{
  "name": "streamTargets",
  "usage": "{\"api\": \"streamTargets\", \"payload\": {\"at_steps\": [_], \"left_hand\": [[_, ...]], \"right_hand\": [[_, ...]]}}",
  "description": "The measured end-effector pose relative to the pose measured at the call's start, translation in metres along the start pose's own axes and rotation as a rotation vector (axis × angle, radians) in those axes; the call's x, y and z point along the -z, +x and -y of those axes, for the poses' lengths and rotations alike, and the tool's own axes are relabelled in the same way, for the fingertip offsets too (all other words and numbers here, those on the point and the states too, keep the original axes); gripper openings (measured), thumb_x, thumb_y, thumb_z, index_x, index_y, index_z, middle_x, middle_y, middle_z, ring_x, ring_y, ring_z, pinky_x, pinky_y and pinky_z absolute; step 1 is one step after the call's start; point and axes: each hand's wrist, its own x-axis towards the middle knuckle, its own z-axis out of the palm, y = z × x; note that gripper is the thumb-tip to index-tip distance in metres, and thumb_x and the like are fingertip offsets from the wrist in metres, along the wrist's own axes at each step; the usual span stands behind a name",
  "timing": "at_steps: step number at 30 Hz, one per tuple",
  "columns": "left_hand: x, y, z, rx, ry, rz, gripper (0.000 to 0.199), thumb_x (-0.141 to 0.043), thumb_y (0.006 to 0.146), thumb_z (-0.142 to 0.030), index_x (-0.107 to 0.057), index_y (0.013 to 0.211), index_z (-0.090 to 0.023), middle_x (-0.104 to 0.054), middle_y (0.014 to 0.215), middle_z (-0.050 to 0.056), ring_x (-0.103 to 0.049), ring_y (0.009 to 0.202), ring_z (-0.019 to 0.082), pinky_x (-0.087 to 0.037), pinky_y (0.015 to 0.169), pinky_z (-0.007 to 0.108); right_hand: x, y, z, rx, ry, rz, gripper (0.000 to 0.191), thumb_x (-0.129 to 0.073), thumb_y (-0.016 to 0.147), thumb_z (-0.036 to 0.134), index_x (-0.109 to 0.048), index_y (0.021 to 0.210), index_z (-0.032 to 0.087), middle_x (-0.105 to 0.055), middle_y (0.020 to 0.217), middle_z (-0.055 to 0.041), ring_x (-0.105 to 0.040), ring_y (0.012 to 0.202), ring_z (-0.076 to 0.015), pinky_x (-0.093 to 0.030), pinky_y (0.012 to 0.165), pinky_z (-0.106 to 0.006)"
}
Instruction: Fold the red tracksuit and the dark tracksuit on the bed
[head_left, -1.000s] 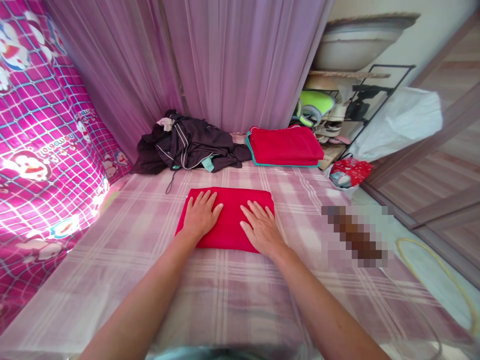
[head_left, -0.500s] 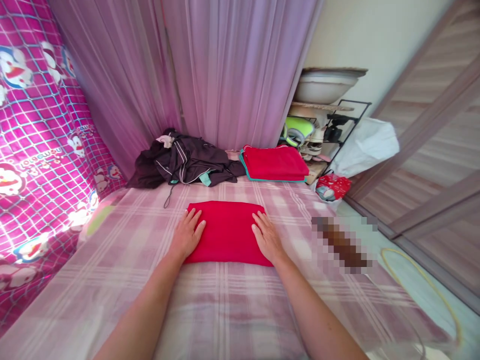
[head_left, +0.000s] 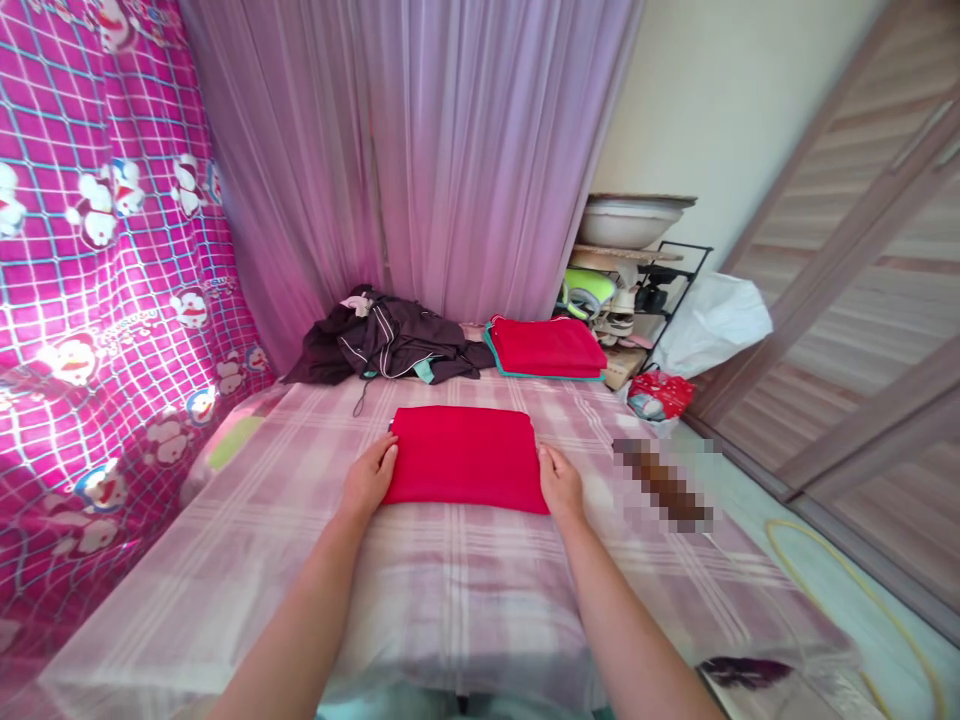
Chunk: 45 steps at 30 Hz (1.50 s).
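Purple fabric fills the upper middle of the frame as a curtain point(head_left: 450, 150), behind a broad plaid cover point(head_left: 465, 580) that runs down toward the lower edge; pink printed cloth point(head_left: 97, 330) hangs at the left, and wood-grained doors point(head_left: 847, 400) stand at the right. Right of the curtain, a black rack point(head_left: 686, 246) holds shoes point(head_left: 616, 325) and a lime-green item point(head_left: 585, 285); above sits a pale basin point(head_left: 634, 225), a flat piece point(head_left: 641, 200) over its top hiding any contents. Beside the rack, a white bag point(head_left: 712, 325) shows only its outside, while greyish things show in the red bag point(head_left: 667, 393) below it. At the curtain's foot lie a heap of dark clothes point(head_left: 405, 335) and, to its right, a folded red-and-teal stack point(head_left: 547, 345). Folded red cloth point(head_left: 465, 460) lies flat mid-frame on the cover. Half a second ago both hands rested on top of it; now the left hand point(head_left: 369, 475) and right hand point(head_left: 561, 485) are at its side edges, fingers drawn close together; whether they pinch it I cannot tell. Its far edge stands apart from heap and stack, and from its near edge plaid stretches downward between the forearms point(head_left: 319, 600).
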Motion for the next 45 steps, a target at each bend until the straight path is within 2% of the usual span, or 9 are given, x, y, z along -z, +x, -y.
{"api": "streamTargets", "payload": {"at_steps": [5, 8, 11, 15, 23, 29, 36, 41, 45], "left_hand": [[0.008, -0.014, -0.004, 0.027, 0.035, -0.023, 0.039, -0.042, 0.092, -0.034, -0.069, 0.117, -0.021, -0.071, 0.125, 0.006, -0.064, 0.117, 0.023, -0.048, 0.106, 0.040], [0.014, -0.023, -0.007, 0.016, 0.084, -0.019, 0.039, -0.042, 0.092, -0.032, -0.070, 0.117, -0.020, -0.072, 0.123, 0.006, -0.066, 0.114, 0.023, -0.049, 0.103, 0.039], [0.020, -0.034, -0.010, 0.005, 0.114, -0.025, 0.038, -0.042, 0.091, -0.030, -0.071, 0.115, -0.021, -0.072, 0.121, 0.006, -0.066, 0.112, 0.023, -0.050, 0.102, 0.037], [0.025, -0.046, -0.014, 0.008, 0.159, -0.025, 0.037, -0.043, 0.089, -0.028, -0.071, 0.113, -0.021, -0.073, 0.118, 0.005, -0.067, 0.110, 0.022, -0.051, 0.099, 0.036], [0.035, -0.059, -0.024, 0.100, 0.329, -0.057, 0.039, -0.039, 0.092, -0.034, -0.073, 0.101, -0.017, -0.074, 0.110, 0.013, -0.065, 0.110, 0.028, -0.046, 0.100, 0.039], [0.039, -0.061, -0.029, 0.116, 0.372, -0.022, 0.037, -0.045, 0.091, -0.045, -0.072, 0.088, -0.020, -0.075, 0.101, 0.012, -0.066, 0.102, 0.028, -0.045, 0.094, 0.038], [0.039, -0.057, -0.027, 0.122, 0.369, 0.020, 0.031, -0.049, 0.088, -0.040, -0.072, 0.084, -0.020, -0.074, 0.106, 0.010, -0.065, 0.105, 0.025, -0.043, 0.092, 0.034], [0.040, -0.059, -0.030, 0.121, 0.359, 0.040, 0.028, -0.046, 0.085, -0.031, -0.068, 0.072, -0.020, -0.074, 0.091, 0.007, -0.064, 0.093, 0.022, -0.043, 0.086, 0.031], [0.042, -0.063, -0.036, 0.097, 0.331, 0.070, 0.023, -0.047, 0.080, -0.026, -0.063, 0.065, -0.020, -0.069, 0.077, 0.005, -0.062, 0.084, 0.019, -0.042, 0.083, 0.029]], "right_hand": [[0.016, -0.013, -0.001, -0.019, -0.060, 0.009, 0.052, -0.034, 0.090, 0.045, -0.073, 0.108, 0.017, -0.073, 0.114, -0.0129, -0.066, 0.109, -0.0259, -0.049, 0.097, -0.039], [0.025, -0.021, 0.002, -0.001, -0.225, 0.018, 0.051, -0.031, 0.093, 0.041, -0.074, 0.107, 0.018, -0.074, 0.110, -0.0120, -0.067, 0.103, -0.0250, -0.050, 0.090, -0.036], [0.033, -0.029, 0.007, 0.027, -0.371, 0.044, 0.048, -0.031, 0.093, 0.037, -0.075, 0.096, 0.019, -0.075, 0.099, -0.0122, -0.068, 0.093, -0.0248, -0.049, 0.083, -0.033], [0.036, -0.037, 0.014, 0.086, -0.423, 0.069, 0.043, -0.035, 0.093, 0.034, -0.075, 0.083, 0.020, -0.075, 0.091, -0.0116, -0.066, 0.092, -0.0243, -0.046, 0.087, -0.032], [0.038, -0.046, 0.024, 0.191, -0.680, 0.100, 0.047, -0.036, 0.099, 0.040, -0.075, 0.082, 0.019, -0.074, 0.093, -0.0129, -0.066, 0.096, -0.0247, -0.046, 0.088, -0.033], [0.040, -0.047, 0.027, 0.192, -0.673, 0.137, 0.043, -0.044, 0.097, 0.042, -0.073, 0.076, 0.019, -0.073, 0.102, -0.0131, -0.064, 0.102, -0.0256, -0.045, 0.092, -0.035], [0.035, -0.042, 0.016, 0.162, -0.614, 0.172, 0.032, -0.053, 0.092, 0.038, -0.073, 0.075, 0.020, -0.071, 0.111, -0.0099, -0.063, 0.107, -0.0234, -0.042, 0.095, -0.034], [0.033, -0.040, 0.008, 0.168, -0.546, 0.083, 0.029, -0.052, 0.090, 0.034, -0.071, 0.073, 0.020, -0.072, 0.111, -0.0096, -0.061, 0.106, -0.0218, -0.040, 0.097, -0.033], [0.037, -0.041, 0.011, 0.098, -0.595, 0.029, 0.028, -0.051, 0.088, 0.031, -0.070, 0.071, 0.020, -0.072, 0.109, -0.0105, -0.061, 0.105, -0.0230, -0.040, 0.093, -0.032]]}}
